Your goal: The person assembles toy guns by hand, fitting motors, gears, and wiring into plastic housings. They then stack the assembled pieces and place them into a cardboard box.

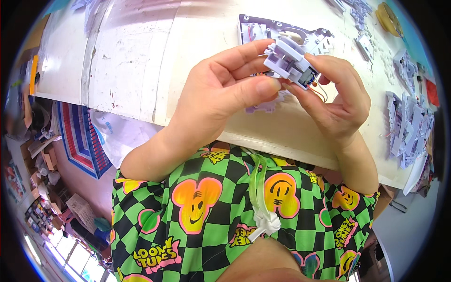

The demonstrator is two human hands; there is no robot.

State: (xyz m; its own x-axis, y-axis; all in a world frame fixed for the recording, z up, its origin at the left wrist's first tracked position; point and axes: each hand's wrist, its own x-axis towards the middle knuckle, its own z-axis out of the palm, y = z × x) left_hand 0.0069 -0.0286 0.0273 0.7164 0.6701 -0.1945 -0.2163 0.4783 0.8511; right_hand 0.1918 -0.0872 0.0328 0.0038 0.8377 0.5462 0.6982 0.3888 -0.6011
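Note:
Between both hands, raised over the table, is a small pale grey plastic mechanism point(290, 63) with wires trailing from its lower right end. My left hand point(230, 84) grips its left side, thumb below and fingers behind. On the other side, my right hand point(338, 94) pinches the lower right end with thumb and forefinger. Behind the mechanism, a larger plastic housing point(251, 30) with a dark edge and screw posts lies on the table, partly covered by my hands. Toothed pale plastic shows below the held piece, mostly hidden.
The white tabletop point(136, 61) has seams and marks. Many pale plastic parts point(408, 127) are piled at the right edge, with more at the far right. A yellow tape roll point(387, 19) sits in the far right corner. A striped bag point(84, 138) stands beyond the left edge.

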